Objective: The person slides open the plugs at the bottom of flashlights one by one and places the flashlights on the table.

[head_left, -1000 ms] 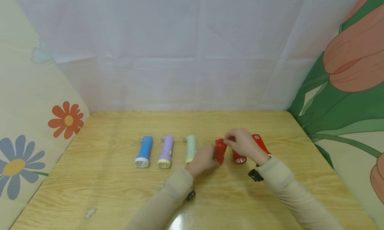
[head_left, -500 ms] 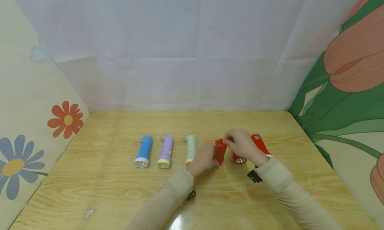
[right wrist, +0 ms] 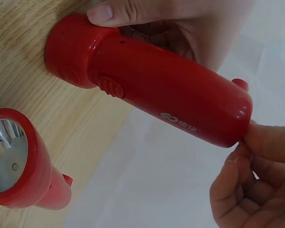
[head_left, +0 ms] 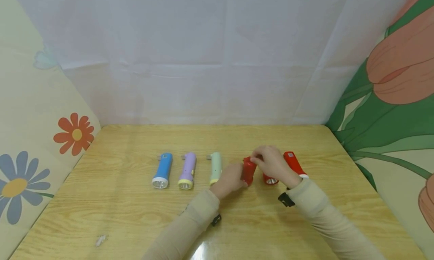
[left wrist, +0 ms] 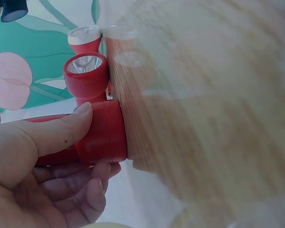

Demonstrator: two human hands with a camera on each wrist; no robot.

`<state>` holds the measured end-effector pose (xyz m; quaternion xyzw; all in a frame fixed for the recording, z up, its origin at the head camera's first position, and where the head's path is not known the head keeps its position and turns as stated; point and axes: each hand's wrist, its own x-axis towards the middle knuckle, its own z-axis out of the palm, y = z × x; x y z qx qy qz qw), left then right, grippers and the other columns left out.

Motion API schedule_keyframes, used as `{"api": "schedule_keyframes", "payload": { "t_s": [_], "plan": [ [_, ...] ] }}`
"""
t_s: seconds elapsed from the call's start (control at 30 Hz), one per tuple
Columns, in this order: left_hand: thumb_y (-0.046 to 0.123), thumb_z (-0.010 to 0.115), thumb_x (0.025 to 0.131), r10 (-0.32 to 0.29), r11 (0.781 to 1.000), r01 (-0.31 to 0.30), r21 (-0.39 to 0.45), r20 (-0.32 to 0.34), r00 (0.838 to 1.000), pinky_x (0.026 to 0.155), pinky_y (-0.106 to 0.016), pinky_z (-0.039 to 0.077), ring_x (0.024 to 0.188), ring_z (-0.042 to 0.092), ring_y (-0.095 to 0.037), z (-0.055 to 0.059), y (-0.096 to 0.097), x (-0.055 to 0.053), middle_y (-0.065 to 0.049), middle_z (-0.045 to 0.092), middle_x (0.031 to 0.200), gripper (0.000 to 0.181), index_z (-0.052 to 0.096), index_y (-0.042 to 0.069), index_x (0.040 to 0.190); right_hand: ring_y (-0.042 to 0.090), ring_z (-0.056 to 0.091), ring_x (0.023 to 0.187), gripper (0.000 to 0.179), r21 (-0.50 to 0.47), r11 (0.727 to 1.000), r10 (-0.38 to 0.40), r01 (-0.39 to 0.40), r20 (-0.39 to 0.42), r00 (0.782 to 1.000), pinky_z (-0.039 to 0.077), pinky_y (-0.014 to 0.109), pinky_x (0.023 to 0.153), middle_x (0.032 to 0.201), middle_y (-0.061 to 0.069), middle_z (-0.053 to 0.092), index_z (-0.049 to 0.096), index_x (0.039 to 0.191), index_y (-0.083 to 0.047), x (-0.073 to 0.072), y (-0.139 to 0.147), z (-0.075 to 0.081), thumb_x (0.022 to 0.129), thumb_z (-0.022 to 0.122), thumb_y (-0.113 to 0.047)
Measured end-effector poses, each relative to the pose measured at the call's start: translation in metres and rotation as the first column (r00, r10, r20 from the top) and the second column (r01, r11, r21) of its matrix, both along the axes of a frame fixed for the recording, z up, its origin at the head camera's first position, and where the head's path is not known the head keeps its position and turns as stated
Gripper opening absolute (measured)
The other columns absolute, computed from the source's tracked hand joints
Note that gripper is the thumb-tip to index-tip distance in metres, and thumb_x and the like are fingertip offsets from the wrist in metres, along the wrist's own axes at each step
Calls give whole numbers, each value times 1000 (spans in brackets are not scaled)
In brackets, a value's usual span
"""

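My left hand (head_left: 230, 180) grips a red flashlight (head_left: 249, 172) that stands upright, its wide head down on the table. In the left wrist view the thumb lies along the flashlight's head (left wrist: 102, 135), with fingers on the other side. Up at the tail end, my right hand (head_left: 271, 161) pinches with thumb and forefinger; the exact part between them is hidden in the right wrist view. A small red knob (right wrist: 240, 84) sticks out near that end. Just right of it lies a second red flashlight (head_left: 270, 180), partly covered by the right hand.
A red flashlight with a white rim (head_left: 294, 162) lies farther right. To the left, blue (head_left: 164, 169), purple (head_left: 188, 167) and pale green (head_left: 216, 165) flashlights lie in a row, each with a metal prong piece out. A white cloth (head_left: 217, 64) hangs behind the wooden table (head_left: 118, 207).
Both hands keep their hold on the red flashlight. The right hand and wrist have shifted very slightly left; the other flashlights stay where they were.
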<state>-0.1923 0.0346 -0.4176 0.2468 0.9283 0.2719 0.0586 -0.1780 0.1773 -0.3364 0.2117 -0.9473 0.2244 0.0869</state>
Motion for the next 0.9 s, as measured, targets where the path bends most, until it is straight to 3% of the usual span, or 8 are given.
{"api": "schedule_keyframes", "payload": {
  "t_s": [0.6,0.9],
  "plan": [
    [15,81,63,-20,1000,20,-1,-48,999,68,-25,46,71,55,-14,2,-1,1,-1,59,78,37,59,6,91,17,55,67,5,-19,1000,-18,18,13,1000,46,33,62,75,5,64,66,75,-5,0,-2,-3,80,68,-5],
    [14,81,64,-13,1000,13,-2,-29,999,70,-26,47,74,56,-15,3,-1,1,-3,60,81,38,58,5,94,16,52,65,6,-36,999,-25,25,-3,1000,44,31,60,73,4,62,65,74,-5,0,-3,-5,79,68,-5]
  ]
}}
